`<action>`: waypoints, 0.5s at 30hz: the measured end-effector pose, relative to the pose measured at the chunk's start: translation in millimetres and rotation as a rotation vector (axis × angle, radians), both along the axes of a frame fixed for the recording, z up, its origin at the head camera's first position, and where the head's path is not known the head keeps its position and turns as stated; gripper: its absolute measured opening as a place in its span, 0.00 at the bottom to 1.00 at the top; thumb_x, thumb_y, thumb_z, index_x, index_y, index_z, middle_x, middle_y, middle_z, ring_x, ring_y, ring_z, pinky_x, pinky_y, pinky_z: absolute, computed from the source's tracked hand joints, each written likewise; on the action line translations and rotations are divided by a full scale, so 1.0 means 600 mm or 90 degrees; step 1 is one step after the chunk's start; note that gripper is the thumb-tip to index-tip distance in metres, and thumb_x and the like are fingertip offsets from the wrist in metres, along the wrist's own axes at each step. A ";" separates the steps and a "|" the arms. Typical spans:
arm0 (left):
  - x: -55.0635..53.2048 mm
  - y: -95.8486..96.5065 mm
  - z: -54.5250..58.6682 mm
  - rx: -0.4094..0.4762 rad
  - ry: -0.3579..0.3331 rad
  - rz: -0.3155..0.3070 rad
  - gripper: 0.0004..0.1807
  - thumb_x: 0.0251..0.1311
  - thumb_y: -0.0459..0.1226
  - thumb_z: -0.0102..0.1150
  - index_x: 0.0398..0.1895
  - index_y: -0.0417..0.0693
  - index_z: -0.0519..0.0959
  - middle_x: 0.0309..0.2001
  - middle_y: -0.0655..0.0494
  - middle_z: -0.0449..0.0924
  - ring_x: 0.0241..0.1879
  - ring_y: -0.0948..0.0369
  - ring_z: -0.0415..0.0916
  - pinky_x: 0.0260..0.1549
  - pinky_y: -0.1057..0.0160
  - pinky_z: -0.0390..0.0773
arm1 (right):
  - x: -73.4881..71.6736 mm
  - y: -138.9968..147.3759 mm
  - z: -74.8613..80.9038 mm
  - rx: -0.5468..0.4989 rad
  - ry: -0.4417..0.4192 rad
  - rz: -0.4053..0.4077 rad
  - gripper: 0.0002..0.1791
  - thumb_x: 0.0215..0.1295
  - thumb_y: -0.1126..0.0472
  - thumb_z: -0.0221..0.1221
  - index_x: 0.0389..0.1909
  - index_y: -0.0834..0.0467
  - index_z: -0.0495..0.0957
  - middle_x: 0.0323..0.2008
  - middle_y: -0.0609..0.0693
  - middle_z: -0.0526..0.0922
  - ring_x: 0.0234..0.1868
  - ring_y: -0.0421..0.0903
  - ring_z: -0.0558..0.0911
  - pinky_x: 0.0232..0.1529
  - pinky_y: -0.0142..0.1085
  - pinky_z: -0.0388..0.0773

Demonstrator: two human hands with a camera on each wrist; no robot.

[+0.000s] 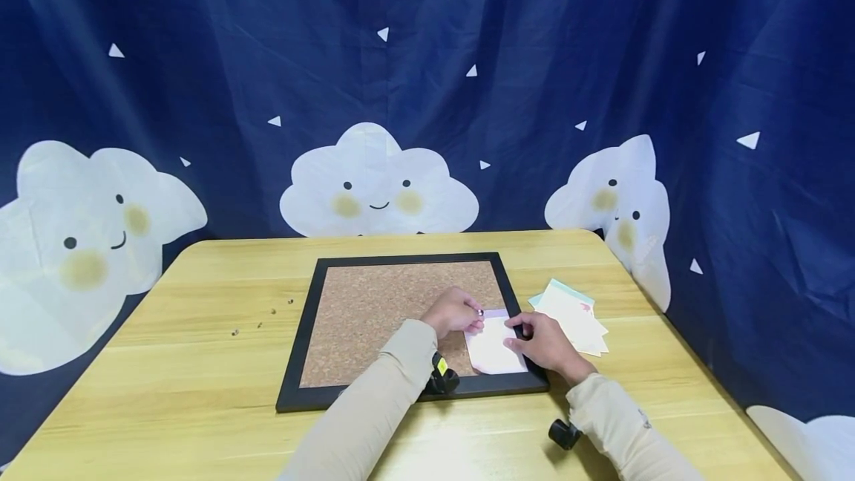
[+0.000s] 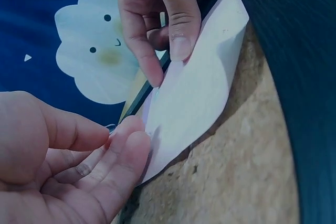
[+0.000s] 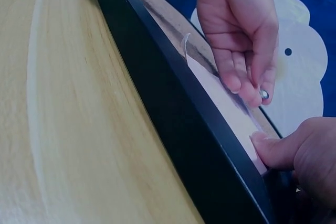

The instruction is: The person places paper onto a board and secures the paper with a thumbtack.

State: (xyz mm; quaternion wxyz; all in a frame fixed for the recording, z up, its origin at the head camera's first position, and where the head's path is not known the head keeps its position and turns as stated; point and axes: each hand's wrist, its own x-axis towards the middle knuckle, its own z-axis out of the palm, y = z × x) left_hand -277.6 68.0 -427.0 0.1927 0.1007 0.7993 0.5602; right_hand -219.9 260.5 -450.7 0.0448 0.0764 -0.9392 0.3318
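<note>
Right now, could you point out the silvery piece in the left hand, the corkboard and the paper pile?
Silvery piece (image 3: 264, 94), right wrist view: rounded surface.
Corkboard (image 1: 387, 306), head view: bare cork.
Paper pile (image 1: 568, 315), head view: top sheet.

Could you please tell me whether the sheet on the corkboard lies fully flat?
No, the sheet is partly curled: the right wrist view shows one corner standing up off the corkboard.

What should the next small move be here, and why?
Probably press the shiny pin-like piece through the paper into the cork board: the left hand pinches it by the paper's purple strip, while the right hand touches its right side.
</note>
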 end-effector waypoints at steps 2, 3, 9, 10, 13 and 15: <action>-0.001 0.004 -0.003 -0.003 -0.002 -0.003 0.09 0.57 0.22 0.57 0.41 0.30 0.80 0.25 0.47 0.81 0.25 0.59 0.82 0.28 0.66 0.82 | 0.000 0.000 -0.001 -0.001 0.000 0.002 0.13 0.54 0.66 0.70 0.42 0.61 0.84 0.26 0.48 0.71 0.30 0.46 0.69 0.32 0.37 0.65; -0.002 0.006 -0.004 -0.003 -0.004 -0.005 0.09 0.58 0.22 0.56 0.42 0.30 0.80 0.26 0.48 0.81 0.25 0.59 0.82 0.29 0.66 0.82 | -0.001 0.001 -0.002 -0.001 0.000 0.003 0.13 0.54 0.66 0.70 0.42 0.61 0.84 0.26 0.48 0.71 0.30 0.46 0.69 0.32 0.37 0.65; -0.005 0.016 -0.003 -0.029 0.010 -0.016 0.09 0.60 0.25 0.57 0.42 0.31 0.81 0.25 0.49 0.82 0.25 0.59 0.82 0.28 0.66 0.82 | -0.002 0.003 -0.004 -0.003 0.010 0.004 0.13 0.53 0.65 0.71 0.41 0.61 0.84 0.24 0.48 0.70 0.28 0.45 0.68 0.31 0.35 0.64; -0.005 0.018 -0.002 -0.028 0.008 -0.016 0.09 0.60 0.25 0.57 0.42 0.31 0.81 0.25 0.49 0.82 0.25 0.59 0.82 0.27 0.66 0.82 | -0.002 0.003 -0.004 -0.004 0.012 0.004 0.13 0.53 0.65 0.71 0.41 0.61 0.84 0.24 0.47 0.70 0.28 0.45 0.68 0.30 0.35 0.64; -0.005 0.023 -0.001 -0.024 0.003 -0.014 0.07 0.60 0.25 0.57 0.39 0.31 0.82 0.24 0.47 0.82 0.23 0.59 0.81 0.26 0.65 0.82 | -0.003 0.004 -0.004 -0.005 0.013 0.007 0.14 0.53 0.65 0.71 0.41 0.61 0.84 0.23 0.47 0.69 0.27 0.45 0.68 0.30 0.35 0.63; -0.006 0.026 -0.001 -0.031 0.001 -0.011 0.06 0.61 0.26 0.57 0.35 0.32 0.83 0.22 0.48 0.81 0.21 0.60 0.79 0.25 0.65 0.81 | -0.004 0.005 -0.003 -0.006 0.011 0.006 0.14 0.53 0.65 0.71 0.41 0.61 0.84 0.23 0.47 0.69 0.28 0.45 0.68 0.30 0.35 0.64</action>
